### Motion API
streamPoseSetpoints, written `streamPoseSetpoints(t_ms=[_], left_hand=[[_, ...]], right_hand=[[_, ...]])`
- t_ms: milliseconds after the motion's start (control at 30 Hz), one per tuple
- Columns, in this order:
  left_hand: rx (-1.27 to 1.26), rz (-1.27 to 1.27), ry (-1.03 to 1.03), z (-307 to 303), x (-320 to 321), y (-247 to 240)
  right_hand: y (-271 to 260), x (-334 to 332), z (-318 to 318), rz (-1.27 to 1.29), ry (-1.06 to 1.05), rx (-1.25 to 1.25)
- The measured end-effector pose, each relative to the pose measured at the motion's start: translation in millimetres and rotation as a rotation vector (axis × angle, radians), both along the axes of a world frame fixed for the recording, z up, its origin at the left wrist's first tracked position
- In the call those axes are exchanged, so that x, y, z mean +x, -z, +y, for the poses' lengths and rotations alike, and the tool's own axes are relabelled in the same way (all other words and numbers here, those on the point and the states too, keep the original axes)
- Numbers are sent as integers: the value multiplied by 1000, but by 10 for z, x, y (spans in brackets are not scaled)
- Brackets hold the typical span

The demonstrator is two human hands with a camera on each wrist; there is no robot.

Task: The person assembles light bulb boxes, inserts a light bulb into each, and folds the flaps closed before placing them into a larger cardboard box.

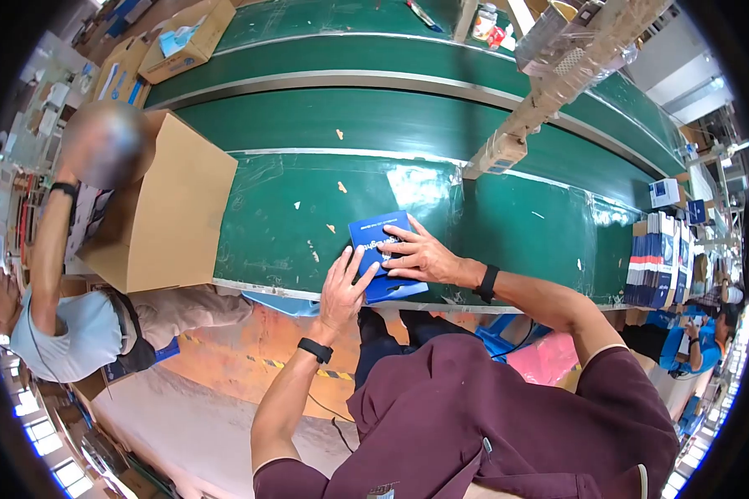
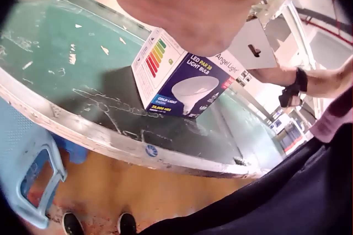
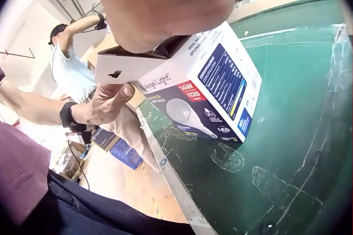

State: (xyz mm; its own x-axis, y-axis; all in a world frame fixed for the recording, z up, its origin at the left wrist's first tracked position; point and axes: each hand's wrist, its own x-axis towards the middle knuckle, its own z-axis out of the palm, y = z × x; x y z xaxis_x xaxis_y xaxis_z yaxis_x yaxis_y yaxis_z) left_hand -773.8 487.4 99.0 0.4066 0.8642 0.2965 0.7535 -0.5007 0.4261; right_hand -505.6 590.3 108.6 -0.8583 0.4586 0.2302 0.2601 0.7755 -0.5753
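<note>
The box (image 1: pixel 373 233), dark blue with a lamp bulb printed on it (image 2: pixel 182 83), lies on the green desk (image 1: pixel 283 216) close to its near metal edge (image 1: pixel 258 289), under and between both hands. The right hand (image 1: pixel 420 256) lies flat on top of the box, fingers spread and nearly straight, pressing rather than gripping. The left hand (image 1: pixel 343 287) comes up from the near side with fingers stretched out and touching the box's left near end. The right wrist view shows those fingers (image 3: pixel 107 103) against a white end flap (image 3: pixel 124 67) that stands open off the box (image 3: pixel 209 86).

The near end of the box sits almost at the desk's edge, with only a narrow strip of desk left on the person's side. Beyond the hands, and to the left of the left hand, the green top is bare but for scraps of tape. Farther left stands a large cardboard carton (image 1: pixel 171 208), well apart from the box. Beyond the right hand a taped post (image 1: pixel 508 141) crosses above the desk. Far right of the right hand is a row of blue boxes (image 1: pixel 662 258).
</note>
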Motion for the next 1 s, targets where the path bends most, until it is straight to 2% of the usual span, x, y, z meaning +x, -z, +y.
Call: streamPoseSetpoints(t_ms=[167,200,233,267,300,400,467,533,600,633,733,833,967,1000], left_hand=[[-19,152,32,38,-59,-158],[13,131,39,45,-82,-32],[69,152,60,69,-97,60],[124,185,64,95,-119,90],[66,167,60,108,-139,35],[-73,51,58,97,-112,-19],[-41,35,80,120,-42,-99],[-113,19,36,90,42,-71],[-123,40,15,88,54,28],[-81,53,18,89,41,62],[-82,66,54,135,-5,-24],[-104,96,68,143,5,-112],[-58,18,16,78,60,35],[-56,-27,-12,41,100,45]], right_hand=[[-322,254,-17,-76,-113,-308],[-280,370,-5,-33,-173,-255],[-207,473,9,-92,-211,-171],[-348,485,3,-145,-219,-88],[-337,446,16,-224,-213,-10],[-240,415,61,-224,-222,109],[-150,423,62,-182,-207,114],[-122,431,72,-207,-204,63],[-284,405,61,-227,-206,34],[-371,357,30,-151,-146,-43],[-316,240,4,-138,-219,-22],[-58,277,141,-88,-269,99],[-282,225,15,-176,-210,79],[-309,211,-50,-118,-175,35]])
